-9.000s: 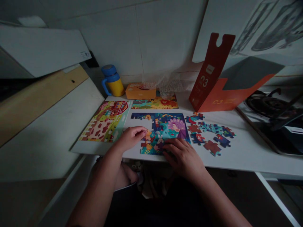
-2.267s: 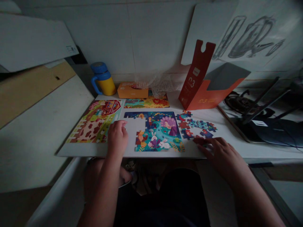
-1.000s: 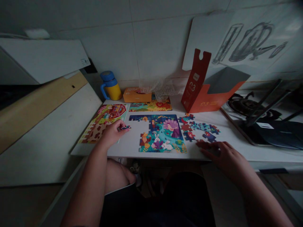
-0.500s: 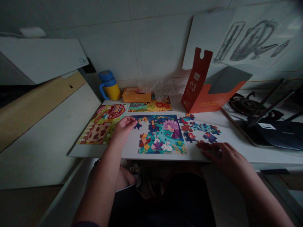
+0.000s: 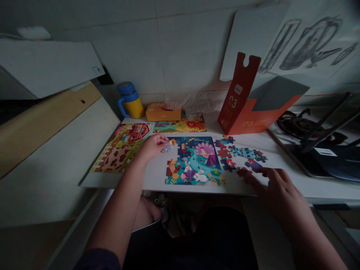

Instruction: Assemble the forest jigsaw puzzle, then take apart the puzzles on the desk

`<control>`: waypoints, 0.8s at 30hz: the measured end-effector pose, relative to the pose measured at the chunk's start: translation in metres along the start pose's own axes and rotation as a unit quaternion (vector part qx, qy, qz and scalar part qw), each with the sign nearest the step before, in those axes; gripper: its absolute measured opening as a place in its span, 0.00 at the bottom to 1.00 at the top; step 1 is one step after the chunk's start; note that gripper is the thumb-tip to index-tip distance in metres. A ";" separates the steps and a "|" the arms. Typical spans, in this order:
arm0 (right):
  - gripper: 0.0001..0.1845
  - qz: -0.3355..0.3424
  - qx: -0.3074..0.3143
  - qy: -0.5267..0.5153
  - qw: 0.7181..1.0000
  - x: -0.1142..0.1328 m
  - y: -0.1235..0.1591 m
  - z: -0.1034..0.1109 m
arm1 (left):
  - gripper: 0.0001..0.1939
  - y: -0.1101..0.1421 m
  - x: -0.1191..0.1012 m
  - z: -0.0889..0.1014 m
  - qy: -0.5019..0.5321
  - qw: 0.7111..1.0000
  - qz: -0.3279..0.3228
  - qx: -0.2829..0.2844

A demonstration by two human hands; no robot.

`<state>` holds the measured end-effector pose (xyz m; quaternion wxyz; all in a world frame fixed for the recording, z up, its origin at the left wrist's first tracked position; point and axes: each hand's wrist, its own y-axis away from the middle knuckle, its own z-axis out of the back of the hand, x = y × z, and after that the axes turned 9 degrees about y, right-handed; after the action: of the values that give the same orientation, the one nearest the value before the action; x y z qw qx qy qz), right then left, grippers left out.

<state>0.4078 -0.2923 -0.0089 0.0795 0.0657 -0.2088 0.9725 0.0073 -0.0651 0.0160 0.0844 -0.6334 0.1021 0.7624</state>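
Note:
My left hand [image 5: 154, 147] is over the upper left of a partly joined jigsaw puzzle [image 5: 197, 161], which shows a purple peacock and white rabbits. Its thumb and fingers pinch a small puzzle piece [image 5: 168, 147] by the puzzle's ragged left edge; the piece looks pale where light catches it. At the right, my right hand [image 5: 274, 183] hovers low over the table front with thumb and forefinger apart. Its thumb is close to a dark reddish puzzle piece [image 5: 241, 171]; whether they touch is unclear. Several loose pieces [image 5: 244, 152] lie between that hand and the puzzle.
A farm puzzle [image 5: 118, 150] lies at the left, and another animal puzzle [image 5: 191, 124] at the back. Behind stand a blue and yellow mug [image 5: 133, 105], a small orange box [image 5: 163, 112] and clear plastic wrap [image 5: 195, 105]. A tall orange box [image 5: 253, 116] and a stove [image 5: 303, 131] stand right.
The left hand has moved slightly right and up with its piece, which now shows a paler surface. The right hand's forefinger and thumb have spread apart. The view has shifted slightly.

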 end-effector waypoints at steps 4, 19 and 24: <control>0.23 -0.034 -0.038 -0.027 0.998 0.030 -0.010 0.008 | 0.13 -0.010 0.006 -0.005 0.021 0.999 -0.025 0.000; 0.11 0.142 -0.011 -0.046 0.989 0.087 -0.018 -0.038 | 0.13 0.003 0.019 -0.008 0.012 0.999 -0.048 0.004; 0.13 0.147 -0.003 -0.025 0.989 0.086 -0.016 -0.038 | 0.08 -0.003 0.021 -0.014 -0.072 0.994 -0.082 0.009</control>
<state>0.3230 -0.2514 -0.0235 -0.0696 0.0584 -0.2214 0.9710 0.0175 -0.0656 -0.0068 0.1597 -0.5826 0.0500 0.7953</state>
